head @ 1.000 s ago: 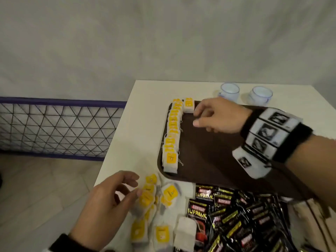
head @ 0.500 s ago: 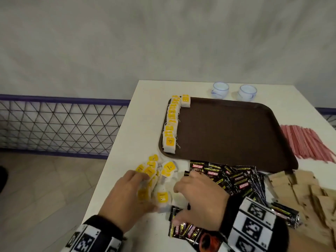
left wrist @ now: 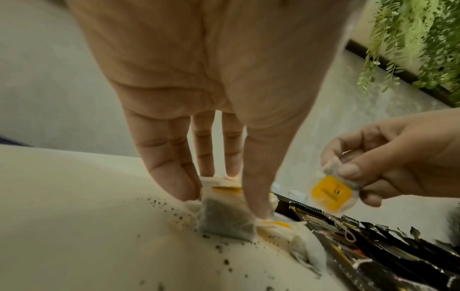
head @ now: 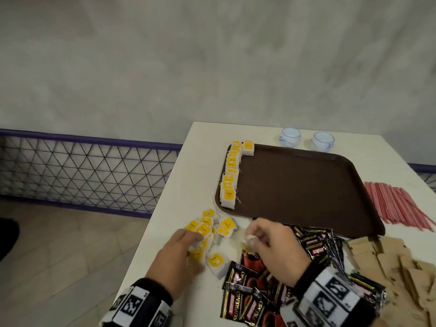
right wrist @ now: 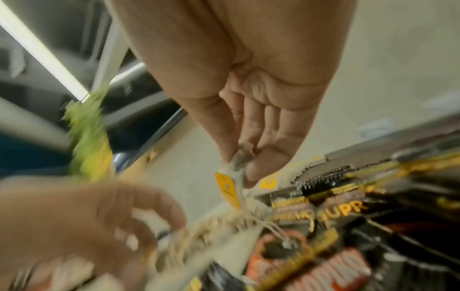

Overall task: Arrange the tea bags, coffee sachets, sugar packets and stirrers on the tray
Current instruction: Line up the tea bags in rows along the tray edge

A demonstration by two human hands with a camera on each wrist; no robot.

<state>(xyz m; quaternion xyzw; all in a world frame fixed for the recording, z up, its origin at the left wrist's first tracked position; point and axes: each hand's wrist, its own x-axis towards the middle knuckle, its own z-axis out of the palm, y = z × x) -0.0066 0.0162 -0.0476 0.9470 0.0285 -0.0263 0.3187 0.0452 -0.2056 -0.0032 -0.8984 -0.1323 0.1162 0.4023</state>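
A brown tray (head: pixel 306 190) holds a row of yellow-tagged tea bags (head: pixel 232 171) along its left edge. A loose pile of tea bags (head: pixel 212 230) lies on the white table in front of it. My left hand (head: pixel 195 241) reaches into the pile, and its thumb and fingers pinch an upright tea bag (left wrist: pixel 224 218). My right hand (head: pixel 253 239) pinches one tea bag (left wrist: pixel 331 191) by its top, just above the table beside the pile. Black coffee sachets (head: pixel 316 244), brown sugar packets (head: pixel 389 263) and red stirrers (head: pixel 396 204) lie around the tray's near and right sides.
Two small cups (head: pixel 290 136) (head: pixel 323 140) stand beyond the tray's far edge. The table's left edge runs close to the tea bag pile, with floor and a wire fence (head: pixel 82 166) beyond. Dark specks of tea dust the table near my left hand.
My right hand came back from the far end of the tray's row to the pile and now holds a tea bag. My left hand pushed deeper into the pile.
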